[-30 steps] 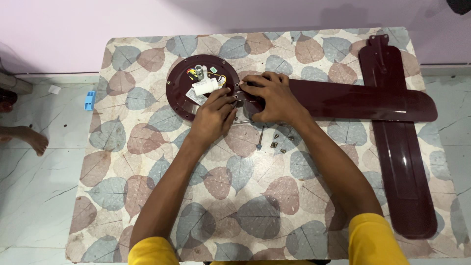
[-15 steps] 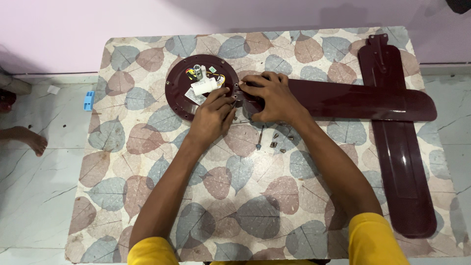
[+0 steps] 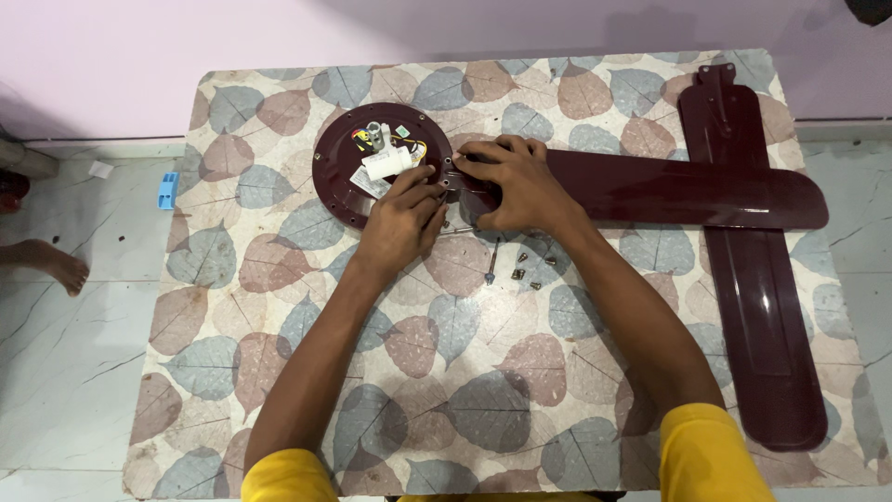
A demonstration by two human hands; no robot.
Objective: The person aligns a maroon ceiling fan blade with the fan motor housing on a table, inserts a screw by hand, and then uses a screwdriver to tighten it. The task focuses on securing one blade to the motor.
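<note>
A dark maroon round fan motor housing (image 3: 336, 172) lies on the leaf-patterned table, with a white capacitor (image 3: 385, 165) and coloured wires inside. My left hand (image 3: 401, 223) rests at the housing's right rim, fingers pinched at the joint with a fan blade. My right hand (image 3: 514, 181) presses down on the inner end of a maroon fan blade (image 3: 688, 191) that stretches to the right. What my left fingertips hold is hidden.
A second maroon blade (image 3: 757, 279) lies under the first, running top to bottom at the right. Several small screws (image 3: 528, 270) and a thin screwdriver or bolt (image 3: 490, 263) lie just below my hands. A blue object (image 3: 167, 189) and someone's bare foot (image 3: 58, 265) are on the floor at left.
Nothing has visibly changed; both hands stay at the joint between blade and housing.
</note>
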